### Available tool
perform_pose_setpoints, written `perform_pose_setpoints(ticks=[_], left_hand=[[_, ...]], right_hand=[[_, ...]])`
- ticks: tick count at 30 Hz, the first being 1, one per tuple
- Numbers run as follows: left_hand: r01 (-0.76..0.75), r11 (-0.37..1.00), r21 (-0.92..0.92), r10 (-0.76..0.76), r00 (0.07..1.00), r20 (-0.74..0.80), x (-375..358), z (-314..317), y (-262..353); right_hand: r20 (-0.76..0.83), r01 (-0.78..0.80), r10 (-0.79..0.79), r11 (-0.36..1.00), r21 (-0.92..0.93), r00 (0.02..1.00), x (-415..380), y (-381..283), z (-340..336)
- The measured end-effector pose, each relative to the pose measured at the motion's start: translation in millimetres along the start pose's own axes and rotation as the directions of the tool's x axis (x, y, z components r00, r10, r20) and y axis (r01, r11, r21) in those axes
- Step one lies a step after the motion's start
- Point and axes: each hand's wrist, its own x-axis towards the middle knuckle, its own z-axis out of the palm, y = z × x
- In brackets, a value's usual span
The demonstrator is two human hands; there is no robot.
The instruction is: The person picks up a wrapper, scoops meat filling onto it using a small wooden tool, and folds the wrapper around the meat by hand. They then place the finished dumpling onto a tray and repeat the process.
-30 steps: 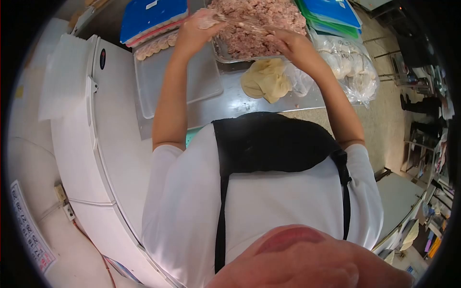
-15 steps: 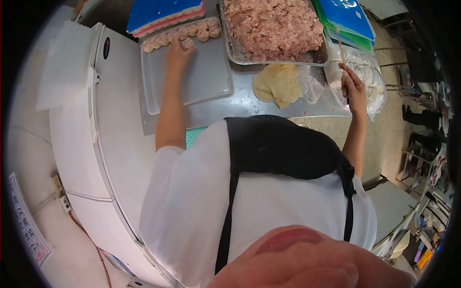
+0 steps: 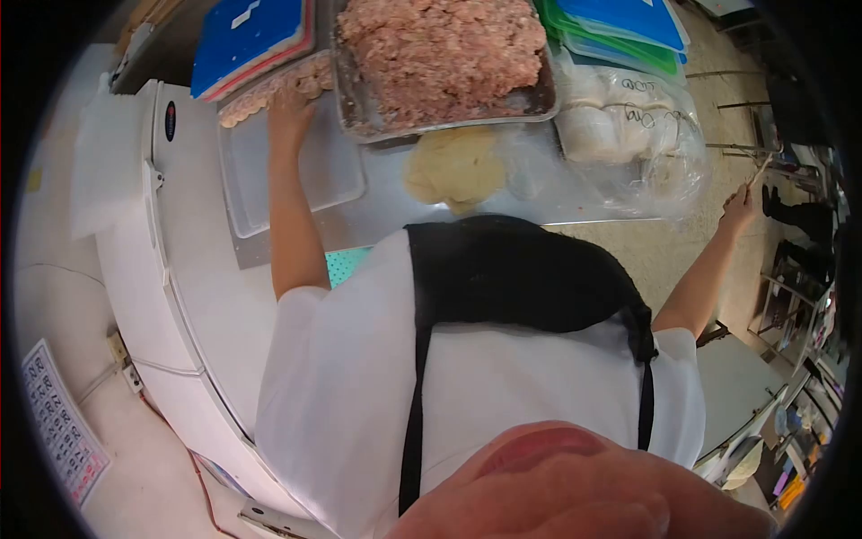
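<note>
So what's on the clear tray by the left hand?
A row of folded dumplings along the far edge of the clear tray, beside the left hand. Blue lids cover anything further back.

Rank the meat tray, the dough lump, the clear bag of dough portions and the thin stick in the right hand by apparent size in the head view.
1. meat tray, widest.
2. clear bag of dough portions; close to the tray, and the fisheye edge makes this unsure.
3. dough lump.
4. thin stick, held by the right hand.
</note>
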Motion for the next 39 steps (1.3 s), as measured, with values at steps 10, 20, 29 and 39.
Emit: perform_pose_setpoints(ticks=[10,20,29,39], left_hand=[[0.155,0.901,-0.406,-0.029,0.954,0.300,-86.5,-33.7,218.9],[-0.214,0.961,-0.176,0.256,0.929,0.268,-92.9,18.2,253.3],[-0.178,0.978,-0.103,0.198,0.952,0.232,-103.9,46.1,249.9],[-0.141,0.989,-0.039,0.146,0.974,0.173,-102.3,48.5,252.0]], right_hand=[[0.180,-0.002,0.125,0.826,-0.563,0.976,74.6,190.7,111.9],[0.539,-0.281,0.117,0.931,0.233,0.834,7.4,125.1,122.8],[0.691,-0.583,-0.018,0.521,0.623,0.722,-32.4,29.2,93.6],[0.494,-0.267,-0.066,0.775,0.573,0.867,-8.9,87.1,86.6]])
